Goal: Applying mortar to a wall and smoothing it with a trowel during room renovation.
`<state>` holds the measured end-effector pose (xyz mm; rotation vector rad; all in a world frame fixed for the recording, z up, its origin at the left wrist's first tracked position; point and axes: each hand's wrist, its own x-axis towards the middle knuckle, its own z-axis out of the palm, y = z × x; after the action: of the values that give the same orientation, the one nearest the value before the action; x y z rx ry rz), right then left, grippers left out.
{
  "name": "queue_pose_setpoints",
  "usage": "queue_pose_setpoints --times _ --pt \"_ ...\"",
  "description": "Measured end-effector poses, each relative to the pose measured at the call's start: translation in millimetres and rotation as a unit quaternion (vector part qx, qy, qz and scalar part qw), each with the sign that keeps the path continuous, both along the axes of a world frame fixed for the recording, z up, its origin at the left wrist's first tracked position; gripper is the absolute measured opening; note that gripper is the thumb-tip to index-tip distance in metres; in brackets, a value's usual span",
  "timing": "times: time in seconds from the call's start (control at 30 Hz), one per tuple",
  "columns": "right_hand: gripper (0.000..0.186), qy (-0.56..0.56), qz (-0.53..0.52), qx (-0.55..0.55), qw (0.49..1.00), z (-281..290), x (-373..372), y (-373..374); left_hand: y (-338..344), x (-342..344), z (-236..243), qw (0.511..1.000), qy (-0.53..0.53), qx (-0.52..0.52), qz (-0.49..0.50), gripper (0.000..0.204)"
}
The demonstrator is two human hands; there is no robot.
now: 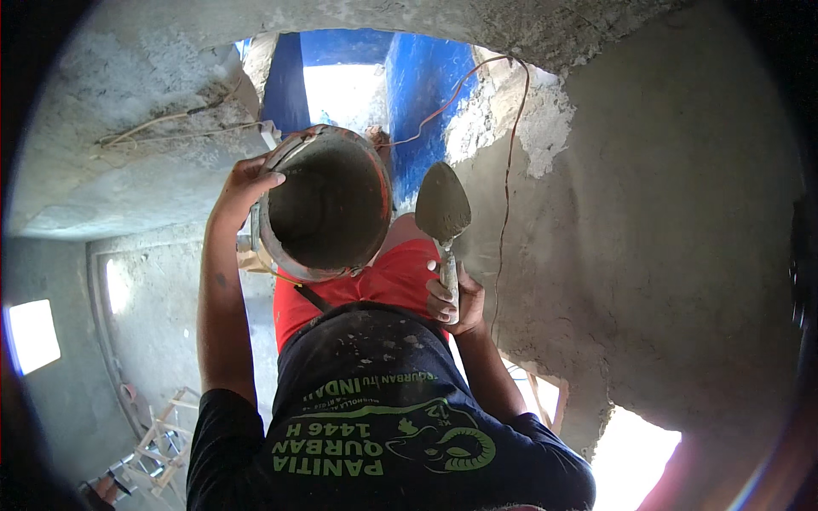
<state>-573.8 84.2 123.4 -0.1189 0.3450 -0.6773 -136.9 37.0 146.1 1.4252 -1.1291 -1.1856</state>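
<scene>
My left hand (247, 189) grips the upper left rim of a mortar-crusted bucket (362, 183), the thumb hooked over the edge. The bucket is tilted so that its round mouth faces me; inside it is dark grey, and how much mortar lies at the bottom is hard to make out. My right hand (457, 300) is wrapped around the handle of a pointing trowel (443, 204). The trowel's blade points up and away, smeared with grey mortar, a little right of the bucket and apart from it.
A rough plastered wall (648, 221) rises close on the right, with a loose brown cable (509, 170) hanging down it. Blue panels (426, 94) frame a bright opening ahead. Wooden framing (162, 447) stands at the lower left; another person's hand (106, 488) shows there.
</scene>
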Motion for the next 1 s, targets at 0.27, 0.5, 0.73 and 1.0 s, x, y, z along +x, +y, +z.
queue_pose_setpoints --times 0.27,0.5,0.73,1.0 --pt "0.058 0.004 -0.012 0.02 1.0 -4 3 10 -8 3 0 1.0 -0.003 0.016 -0.013 0.034" --pt "0.07 0.25 0.0 -0.106 0.962 15 11 2 -6 -1 5 1.0 0.003 0.01 -0.025 0.023" --pt "0.051 0.437 0.079 -0.333 0.832 20 19 -15 -5 -5 7 0.999 0.025 0.018 -0.034 0.036" --pt "0.028 0.583 0.131 -0.675 0.433 61 91 -82 -14 -5 -1 0.996 0.014 0.028 -0.083 0.024"
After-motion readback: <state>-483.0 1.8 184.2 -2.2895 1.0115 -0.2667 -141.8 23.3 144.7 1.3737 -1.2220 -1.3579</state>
